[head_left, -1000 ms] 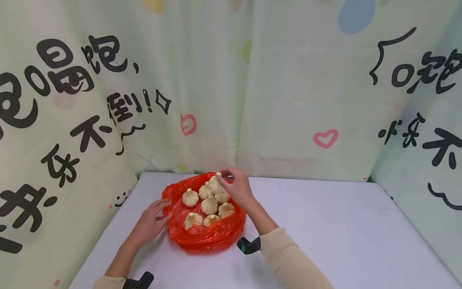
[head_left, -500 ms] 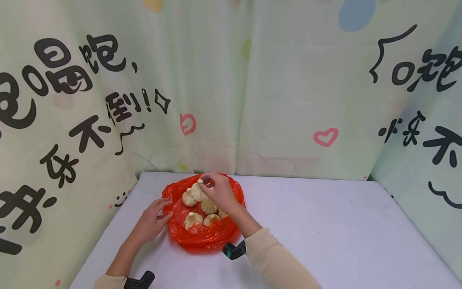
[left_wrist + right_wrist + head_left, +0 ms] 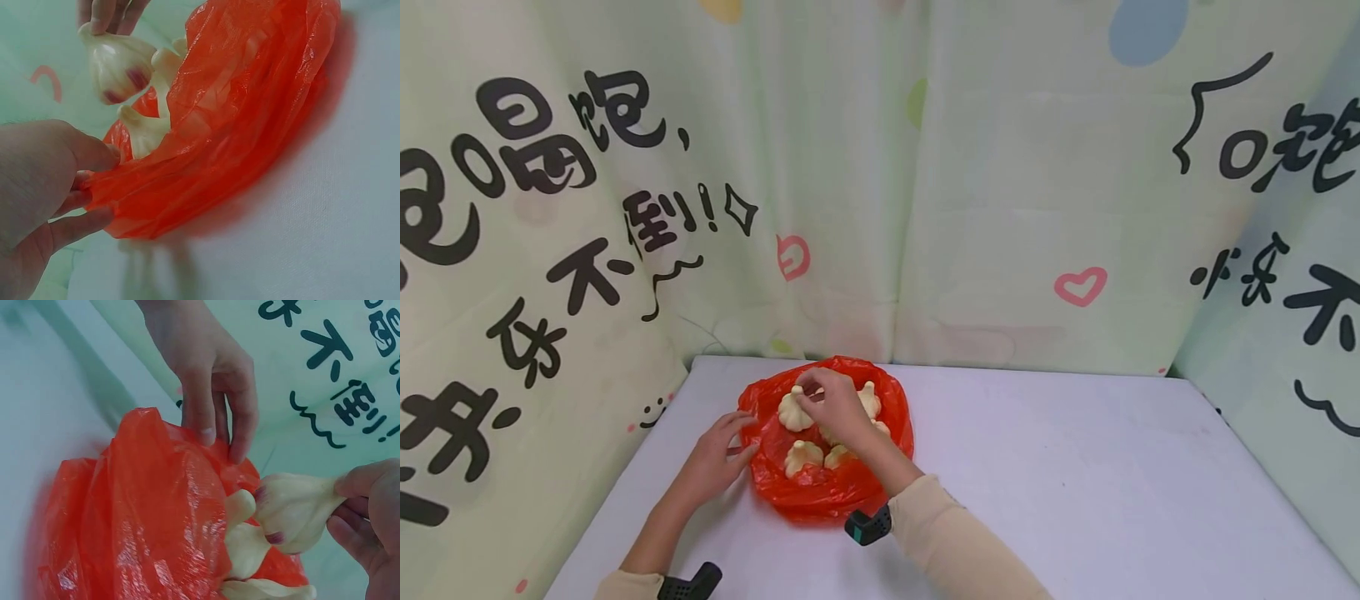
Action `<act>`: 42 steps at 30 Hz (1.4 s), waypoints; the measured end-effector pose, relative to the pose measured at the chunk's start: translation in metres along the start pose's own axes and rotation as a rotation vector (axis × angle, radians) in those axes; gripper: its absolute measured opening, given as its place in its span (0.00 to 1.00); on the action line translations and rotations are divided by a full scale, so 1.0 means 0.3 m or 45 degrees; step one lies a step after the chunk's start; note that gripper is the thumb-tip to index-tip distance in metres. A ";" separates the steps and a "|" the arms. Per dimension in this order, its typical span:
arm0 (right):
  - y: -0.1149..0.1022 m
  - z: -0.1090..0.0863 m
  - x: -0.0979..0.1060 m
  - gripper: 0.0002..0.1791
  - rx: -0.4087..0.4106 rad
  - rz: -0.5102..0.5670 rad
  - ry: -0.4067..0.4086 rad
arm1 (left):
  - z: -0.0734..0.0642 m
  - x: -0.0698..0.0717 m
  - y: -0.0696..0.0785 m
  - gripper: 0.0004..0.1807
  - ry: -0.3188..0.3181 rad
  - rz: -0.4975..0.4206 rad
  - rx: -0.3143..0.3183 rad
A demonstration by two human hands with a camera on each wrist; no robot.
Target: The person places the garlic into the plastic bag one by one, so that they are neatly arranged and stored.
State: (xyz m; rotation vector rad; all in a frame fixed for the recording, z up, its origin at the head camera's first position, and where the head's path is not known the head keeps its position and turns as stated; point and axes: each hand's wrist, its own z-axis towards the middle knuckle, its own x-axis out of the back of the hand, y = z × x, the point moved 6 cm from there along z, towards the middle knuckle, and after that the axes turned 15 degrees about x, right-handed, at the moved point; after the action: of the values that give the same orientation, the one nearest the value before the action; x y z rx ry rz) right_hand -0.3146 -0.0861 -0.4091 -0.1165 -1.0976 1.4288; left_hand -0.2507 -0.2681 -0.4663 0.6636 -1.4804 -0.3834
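A red plastic bag [image 3: 820, 504] sits wide-mouthed on the table with several pale garlic bulbs [image 3: 803, 457] inside. My right hand [image 3: 838, 408] pinches one garlic bulb [image 3: 297, 512] by its stem, over the left part of the bag. Purple patches mark this bulb's lower end, which hangs down in the left wrist view. At the bag's left rim, my left hand [image 3: 718, 458] pinches the plastic, thumb on the inner side and fingers outside. From the head, my right hand and forearm hide some of the bulbs.
The white table [image 3: 1075, 475] extends to the right of the bag. Behind it and at both sides hang pale green curtains [image 3: 1000, 208] with black lettering. A dark device [image 3: 868, 527] is strapped at each wrist.
My right hand has carried the garlic bulb leftward and slightly toward me, from the back right of the bag to its left part. The left hand has stayed at the rim.
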 end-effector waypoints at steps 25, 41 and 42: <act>0.045 0.012 -0.162 0.04 -0.073 -0.015 -0.131 | 0.008 -0.007 -0.033 0.25 -0.005 0.013 0.022; 0.054 0.008 -0.222 0.03 -0.070 -0.101 -0.209 | 0.007 -0.001 -0.043 0.24 0.031 -0.009 -0.034; 0.057 0.008 -0.226 0.03 -0.075 -0.108 -0.214 | 0.007 -0.001 -0.045 0.24 0.032 -0.010 -0.034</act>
State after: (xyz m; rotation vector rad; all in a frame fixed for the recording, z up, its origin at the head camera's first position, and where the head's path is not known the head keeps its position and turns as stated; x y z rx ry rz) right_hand -0.3131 -0.1390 -0.4547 0.0088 -1.2679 1.3492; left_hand -0.2506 -0.2786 -0.4749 0.6512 -1.4467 -0.3991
